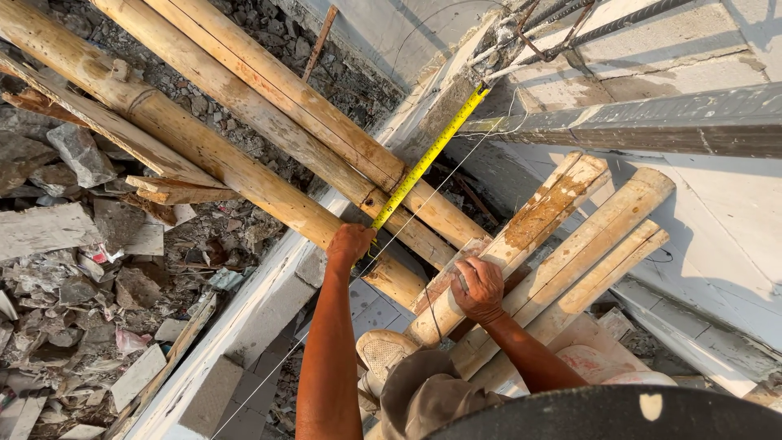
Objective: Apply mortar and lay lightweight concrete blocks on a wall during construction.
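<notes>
While the left hand [350,243] gripped the tape [428,159], already drawn out far and right up to the beam [652,122], the right hand [479,287] clenched a small, unclear object against a near pole [521,244]; reading and retracting seemingly remained.

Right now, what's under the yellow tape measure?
The yellow tape measure crosses over bamboo poles and a white concrete beam. The left hand covers its lower end; ground beneath is hidden.

The left hand [350,243] hides the tape measure's [429,155] case; the bamboo poles [244,175] run off-frame.
</notes>
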